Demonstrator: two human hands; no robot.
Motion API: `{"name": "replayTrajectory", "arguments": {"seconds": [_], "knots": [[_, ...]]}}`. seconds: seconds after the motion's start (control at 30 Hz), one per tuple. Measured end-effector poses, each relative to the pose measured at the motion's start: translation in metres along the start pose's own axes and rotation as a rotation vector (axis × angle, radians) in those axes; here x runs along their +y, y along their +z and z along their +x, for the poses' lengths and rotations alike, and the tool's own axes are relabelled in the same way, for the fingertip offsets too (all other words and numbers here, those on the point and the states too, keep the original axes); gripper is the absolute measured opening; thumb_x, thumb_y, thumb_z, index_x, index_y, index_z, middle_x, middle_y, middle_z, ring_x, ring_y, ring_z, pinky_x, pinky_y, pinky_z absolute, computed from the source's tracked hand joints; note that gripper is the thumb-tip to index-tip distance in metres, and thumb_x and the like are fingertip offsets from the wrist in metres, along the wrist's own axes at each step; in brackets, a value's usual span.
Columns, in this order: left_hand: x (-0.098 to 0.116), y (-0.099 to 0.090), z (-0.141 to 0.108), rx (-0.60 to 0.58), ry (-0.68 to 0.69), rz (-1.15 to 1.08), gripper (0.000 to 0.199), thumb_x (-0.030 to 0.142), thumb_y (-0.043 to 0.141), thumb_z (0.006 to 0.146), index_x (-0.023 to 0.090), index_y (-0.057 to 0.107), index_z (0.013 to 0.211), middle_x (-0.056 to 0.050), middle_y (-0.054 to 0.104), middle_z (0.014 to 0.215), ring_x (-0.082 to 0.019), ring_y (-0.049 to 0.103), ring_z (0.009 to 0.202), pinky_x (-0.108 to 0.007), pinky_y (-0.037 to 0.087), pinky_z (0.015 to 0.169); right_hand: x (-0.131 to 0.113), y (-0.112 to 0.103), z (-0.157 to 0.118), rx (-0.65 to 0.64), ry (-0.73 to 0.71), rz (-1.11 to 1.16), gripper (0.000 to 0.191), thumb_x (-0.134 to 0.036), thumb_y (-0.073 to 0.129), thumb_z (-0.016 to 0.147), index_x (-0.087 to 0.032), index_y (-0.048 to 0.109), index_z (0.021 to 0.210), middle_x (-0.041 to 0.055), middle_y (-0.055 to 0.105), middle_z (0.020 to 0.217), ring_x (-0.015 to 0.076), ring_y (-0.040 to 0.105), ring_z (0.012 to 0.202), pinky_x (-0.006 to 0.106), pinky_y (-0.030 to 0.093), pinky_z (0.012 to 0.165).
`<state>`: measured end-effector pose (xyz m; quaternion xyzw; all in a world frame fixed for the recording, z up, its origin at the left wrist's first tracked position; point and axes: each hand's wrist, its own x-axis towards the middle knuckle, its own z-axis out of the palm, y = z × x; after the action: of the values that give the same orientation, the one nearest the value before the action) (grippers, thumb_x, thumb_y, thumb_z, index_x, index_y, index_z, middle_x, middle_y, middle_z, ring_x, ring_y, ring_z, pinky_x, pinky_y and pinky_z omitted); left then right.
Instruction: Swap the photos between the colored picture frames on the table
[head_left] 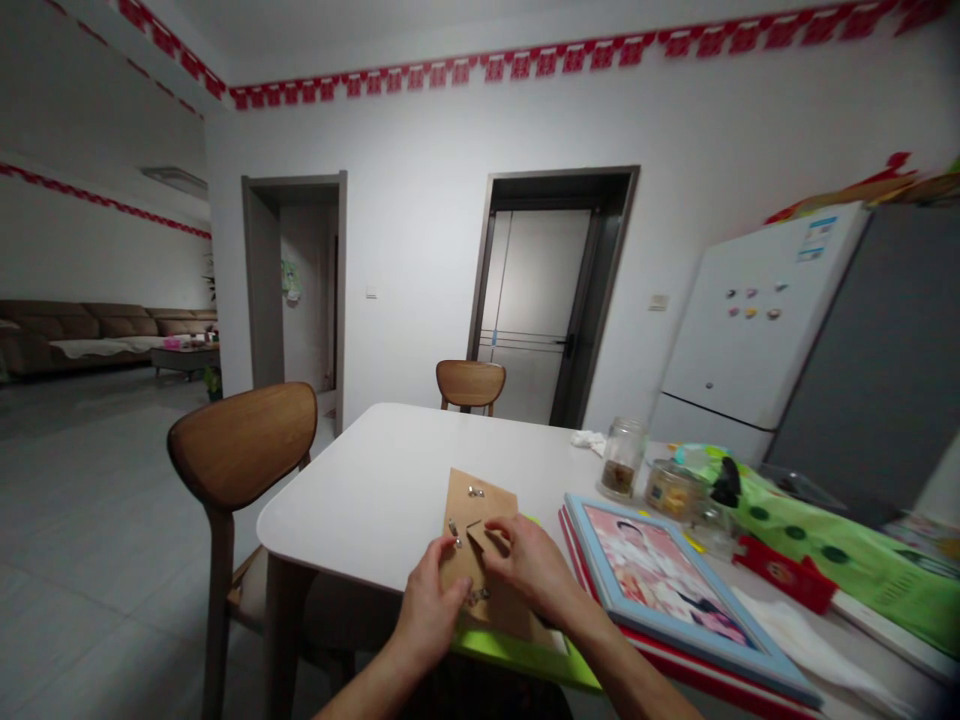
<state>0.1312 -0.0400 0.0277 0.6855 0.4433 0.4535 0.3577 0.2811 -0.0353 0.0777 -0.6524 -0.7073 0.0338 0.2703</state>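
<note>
A brown backing board [495,497] with small metal clips [475,491] lies at the near edge of the table. Beneath it, a bright green edge [499,645] shows, possibly that of a picture frame. My left hand [433,605] grips the board's left side, thumb on its face and forefinger by a metal clip. With thumb and fingers, my right hand [534,565] pinches a brown stand flap [484,540] that tilts up from the board. Just right of that hand, a blue picture frame [611,570] with a photo rests on red-edged frames.
A glass jar [621,460], a lidded container [670,490], a red packet [784,572] and a green bag [840,545] crowd the table's right side. Wooden chairs stand at the left [247,450] and far side. A white fridge [750,320] is at the back right.
</note>
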Motion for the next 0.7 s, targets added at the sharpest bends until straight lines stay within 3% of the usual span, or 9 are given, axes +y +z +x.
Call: {"name": "replayTrajectory", "arguments": {"seconds": [0.13, 0.27, 0.47, 0.7], "knots": [[-0.014, -0.009, 0.015, 0.133, -0.09, -0.28, 0.032, 0.007, 0.045, 0.07, 0.014, 0.05, 0.1, -0.006, 0.06, 0.1, -0.016, 0.056, 0.09, -0.025, 0.043, 0.08, -0.011, 0.003, -0.005, 0.027, -0.062, 0.196, 0.033, -0.033, 0.048, 0.069, -0.016, 0.061, 0.094, 0.0076, 0.062, 0.093, 0.0182, 0.055, 0.086, 0.027, 0.04, 0.077], [-0.031, -0.035, 0.026, 0.209, -0.281, -0.38, 0.03, 0.007, 0.045, 0.071, 0.013, 0.051, 0.1, -0.005, 0.063, 0.091, -0.014, 0.061, 0.072, -0.022, 0.047, 0.063, 0.015, 0.008, -0.014, 0.042, -0.024, 0.169, 0.036, -0.033, 0.042, 0.075, -0.013, 0.059, 0.099, 0.0107, 0.06, 0.098, 0.0195, 0.054, 0.09, 0.029, 0.038, 0.082], [-0.052, -0.086, 0.033, 0.213, -0.328, -0.241, 0.029, 0.004, 0.045, 0.069, 0.012, 0.052, 0.096, -0.003, 0.065, 0.078, -0.012, 0.06, 0.062, -0.02, 0.047, 0.058, 0.06, 0.019, -0.029, -0.038, 0.117, -0.171, 0.043, -0.026, 0.043, 0.072, -0.006, 0.053, 0.109, 0.0176, 0.057, 0.103, 0.0251, 0.05, 0.097, 0.034, 0.033, 0.087], [-0.066, -0.11, 0.042, 0.241, -0.227, 0.073, 0.025, 0.005, 0.052, 0.06, 0.013, 0.057, 0.083, -0.006, 0.064, 0.084, -0.022, 0.058, 0.086, -0.031, 0.042, 0.08, 0.061, 0.025, -0.029, -0.033, 0.189, -0.296, 0.048, -0.021, 0.047, 0.069, -0.008, 0.048, 0.115, 0.0165, 0.055, 0.104, 0.0256, 0.049, 0.098, 0.033, 0.033, 0.086]]}}
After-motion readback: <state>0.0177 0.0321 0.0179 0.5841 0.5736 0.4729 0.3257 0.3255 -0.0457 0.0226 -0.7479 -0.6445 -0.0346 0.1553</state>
